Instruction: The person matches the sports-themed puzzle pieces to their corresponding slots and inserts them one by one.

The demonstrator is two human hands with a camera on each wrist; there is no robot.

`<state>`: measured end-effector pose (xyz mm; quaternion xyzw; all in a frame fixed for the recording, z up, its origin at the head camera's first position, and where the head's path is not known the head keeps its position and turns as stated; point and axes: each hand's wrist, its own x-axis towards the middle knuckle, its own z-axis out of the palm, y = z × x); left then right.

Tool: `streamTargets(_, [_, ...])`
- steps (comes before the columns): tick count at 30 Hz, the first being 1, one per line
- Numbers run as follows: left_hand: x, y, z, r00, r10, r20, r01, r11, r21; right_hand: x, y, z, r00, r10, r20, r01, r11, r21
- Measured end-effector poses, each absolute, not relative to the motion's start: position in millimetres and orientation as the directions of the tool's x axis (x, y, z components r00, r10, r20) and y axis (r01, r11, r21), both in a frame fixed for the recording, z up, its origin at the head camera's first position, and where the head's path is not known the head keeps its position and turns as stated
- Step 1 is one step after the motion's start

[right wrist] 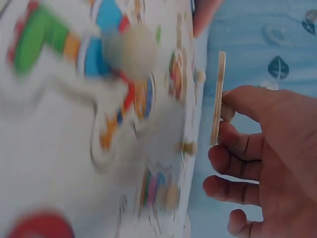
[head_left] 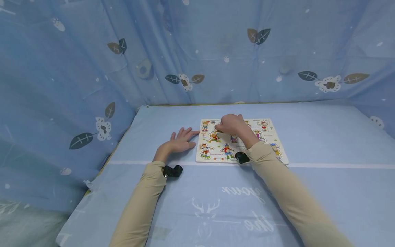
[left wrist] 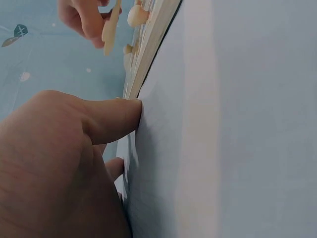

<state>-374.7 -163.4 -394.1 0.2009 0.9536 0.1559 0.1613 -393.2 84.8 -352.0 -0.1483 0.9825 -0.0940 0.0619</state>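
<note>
A wooden knob puzzle board (head_left: pixel 217 145) with printed sports figures lies on the table. My right hand (head_left: pixel 232 125) is over its upper left part. In the right wrist view, thumb and forefinger pinch the knob of a thin wooden puzzle piece (right wrist: pixel 218 99), seen edge-on and raised off the board; its picture is hidden. My left hand (head_left: pixel 179 142) lies spread at the board's left side, with a fingertip right at the edge. From the left wrist view, the thumb (left wrist: pixel 114 116) is straight and its tip meets the board's side.
Other figure pieces with round knobs (left wrist: pixel 137 16) sit on the board. A light blue printed cloth (head_left: pixel 191 192) covers the table, and a blue patterned curtain (head_left: pixel 222 68) hangs behind it. Black wrist cameras (head_left: pixel 176 171) are worn on both wrists.
</note>
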Motion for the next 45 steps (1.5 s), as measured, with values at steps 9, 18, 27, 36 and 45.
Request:
streamTargets(9, [-374.7, -157.2, -393.0, -0.856, 0.453, -0.248, 0.346, 0.86, 0.376, -386.2, 59.9, -362.8, -0.959, -0.21, -0.189, -0.194, 0.976, -0.1])
streamTargets(18, [-376.1, -165.9, -391.6, -0.86, 0.442, -0.256, 0.339, 0.868, 0.363, -375.5, 33.1, -361.2, -0.97, -0.132, -0.204, -0.133, 0.991, -0.012])
streamTargets(27, [-375.0, -166.9, -393.8, -0.863, 0.439, -0.252, 0.34, 0.872, 0.353, -366.3, 19.9, -366.8, -0.988, -0.029, -0.149, -0.036, 0.998, 0.047])
streamTargets(36, [-372.9, -166.6, -393.5, -0.866, 0.437, -0.241, 0.336, 0.868, 0.366, -356.0, 30.0, -371.8, -0.996, -0.052, -0.071, -0.043, 0.992, -0.117])
streamTargets(45, [-374.5, -163.4, -394.2, -0.863, 0.444, -0.242, 0.342, 0.864, 0.369, -342.8, 66.0, -358.9, -0.972, -0.208, -0.11, -0.173, 0.95, -0.261])
